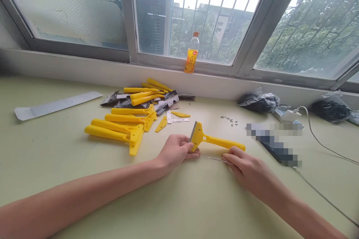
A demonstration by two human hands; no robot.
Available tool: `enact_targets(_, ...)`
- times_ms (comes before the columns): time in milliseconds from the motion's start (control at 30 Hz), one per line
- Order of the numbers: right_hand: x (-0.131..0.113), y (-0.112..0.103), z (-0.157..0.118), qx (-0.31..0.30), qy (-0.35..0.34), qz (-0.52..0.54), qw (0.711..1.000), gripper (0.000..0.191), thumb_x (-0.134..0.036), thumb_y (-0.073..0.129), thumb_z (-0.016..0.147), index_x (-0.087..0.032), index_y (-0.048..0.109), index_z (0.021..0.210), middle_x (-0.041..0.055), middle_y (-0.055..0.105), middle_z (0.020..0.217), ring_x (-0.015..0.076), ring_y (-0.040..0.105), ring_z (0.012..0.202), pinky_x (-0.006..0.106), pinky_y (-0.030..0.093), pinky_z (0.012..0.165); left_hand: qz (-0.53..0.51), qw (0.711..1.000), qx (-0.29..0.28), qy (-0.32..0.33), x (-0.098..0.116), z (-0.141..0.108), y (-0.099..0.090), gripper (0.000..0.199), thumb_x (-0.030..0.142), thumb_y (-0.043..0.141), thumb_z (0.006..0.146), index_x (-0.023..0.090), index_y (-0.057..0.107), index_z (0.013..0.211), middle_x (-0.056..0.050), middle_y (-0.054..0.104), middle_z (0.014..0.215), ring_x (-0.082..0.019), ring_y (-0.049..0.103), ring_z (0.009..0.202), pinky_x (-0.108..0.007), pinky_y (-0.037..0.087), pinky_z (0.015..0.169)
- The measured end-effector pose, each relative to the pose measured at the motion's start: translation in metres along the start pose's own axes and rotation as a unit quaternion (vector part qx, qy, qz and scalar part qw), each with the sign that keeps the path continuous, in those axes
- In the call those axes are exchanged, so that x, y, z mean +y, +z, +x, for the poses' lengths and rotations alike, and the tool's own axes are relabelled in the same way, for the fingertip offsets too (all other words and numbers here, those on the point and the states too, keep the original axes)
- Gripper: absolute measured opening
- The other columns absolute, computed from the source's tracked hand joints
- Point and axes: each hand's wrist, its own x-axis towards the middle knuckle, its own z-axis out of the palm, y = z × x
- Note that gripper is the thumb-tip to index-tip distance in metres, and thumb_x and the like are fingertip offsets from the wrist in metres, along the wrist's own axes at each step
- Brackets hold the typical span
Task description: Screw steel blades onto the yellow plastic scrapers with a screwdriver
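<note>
My left hand (179, 149) is closed on the head of a yellow scraper (221, 142), thumb on the near corner and fingers beneath. A grey blade edge shows along the left side of the head, and the handle points right. My right hand (244, 164) pinches a thin metal rod (215, 159) whose tip points left, below the scraper's handle; the rod's other end is hidden in the hand. The right fingers lie close to the handle's end; whether they touch it I cannot tell. Small screws (230, 120) lie scattered beyond the handle.
Yellow scrapers (114, 134) lie left of my left hand. Behind them are loose yellow handles (144, 97), black packaging (112, 101), a yellow plate (161, 124) and blades (179, 120). A bottle (192, 54) stands by the window. Right: a blurred phone-like object (272, 147), cable (314, 134), black bags (258, 102).
</note>
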Motion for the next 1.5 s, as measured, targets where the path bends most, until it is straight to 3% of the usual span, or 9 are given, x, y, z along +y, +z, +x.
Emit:
enact_targets(133,-0.004,0.003,0.005,-0.046,0.000,-0.010,0.999,0.030,-0.022,0.037,0.104,-0.020,0.063,0.089,0.0046,0.061,0.088,0.0154,0.060,0.064,0.029,0.047,0.061,-0.002,1.000,0.001,0.002,0.000,0.000,0.001,0.015,0.008,0.055,0.095,0.004,0.069,0.098,-0.020,0.076,0.098,-0.023,0.078,0.091,-0.029,0.064,0.087)
enact_targets(300,-0.016,-0.001,0.019,-0.061,0.031,0.076,0.995,0.020,-0.022,0.047,0.098,-0.021,0.063,0.086,0.0034,0.064,0.088,0.0151,0.059,0.068,0.028,0.048,0.064,-0.003,1.000,0.000,0.003,0.000,-0.001,0.003,0.015,0.008,0.056,0.095,0.004,0.070,0.096,-0.019,0.077,0.094,-0.023,0.078,0.089,-0.029,0.064,0.086)
enact_targets(500,-0.026,-0.019,0.040,-0.148,0.062,0.113,0.980,0.018,-0.025,0.054,0.094,-0.023,0.066,0.080,0.0023,0.067,0.083,0.0161,0.060,0.068,0.027,0.046,0.059,-0.008,1.000,-0.001,0.008,0.002,-0.001,0.003,0.013,0.008,0.058,0.093,0.004,0.070,0.095,-0.019,0.077,0.094,-0.024,0.077,0.090,-0.030,0.065,0.085)
enact_targets(633,-0.027,-0.026,0.047,-0.186,0.073,0.117,0.973,0.022,-0.027,0.060,0.090,-0.023,0.060,0.068,-0.0003,0.061,0.067,0.0153,0.053,0.058,0.026,0.038,0.051,-0.010,1.000,0.002,0.006,0.001,-0.001,0.002,0.009,0.010,0.064,0.091,0.006,0.071,0.092,-0.018,0.077,0.092,-0.024,0.078,0.089,-0.030,0.064,0.087)
enact_targets(933,-0.024,-0.018,0.049,-0.179,0.074,0.158,0.968,0.041,-0.031,0.054,0.093,-0.020,0.042,0.055,-0.0019,0.048,0.058,0.0123,0.036,0.052,0.026,0.029,0.047,-0.009,1.000,-0.003,0.005,0.000,-0.002,0.002,0.013,0.008,0.057,0.094,0.006,0.070,0.094,-0.017,0.077,0.095,-0.022,0.078,0.088,-0.029,0.064,0.087)
enact_targets(1133,-0.031,-0.017,0.050,-0.202,0.092,0.106,0.969,0.037,-0.026,0.049,0.093,-0.020,0.036,0.058,-0.0031,0.040,0.058,0.0110,0.028,0.050,0.026,0.023,0.045,-0.008,1.000,0.000,0.003,0.003,-0.002,0.003,0.013,0.007,0.057,0.094,0.005,0.069,0.093,-0.018,0.077,0.095,-0.023,0.078,0.088,-0.029,0.064,0.087)
enact_targets(1333,-0.041,-0.022,0.045,-0.174,0.085,0.059,0.979,0.031,-0.017,0.047,0.089,-0.021,0.037,0.060,0.0015,0.053,0.063,0.0136,0.043,0.055,0.026,0.031,0.049,-0.006,1.000,0.000,0.005,0.001,-0.001,0.001,0.008,0.010,0.064,0.091,0.007,0.071,0.092,-0.016,0.077,0.093,-0.023,0.078,0.089,-0.030,0.064,0.088)
enact_targets(1500,-0.030,-0.022,0.040,-0.165,0.082,0.117,0.976,0.032,-0.026,0.046,0.093,-0.020,0.042,0.062,0.0019,0.056,0.070,0.0145,0.047,0.060,0.026,0.037,0.053,-0.019,1.000,-0.003,0.010,-0.001,0.000,0.001,0.007,0.013,0.069,0.089,0.007,0.072,0.092,-0.017,0.077,0.092,-0.024,0.078,0.089,-0.032,0.064,0.088)
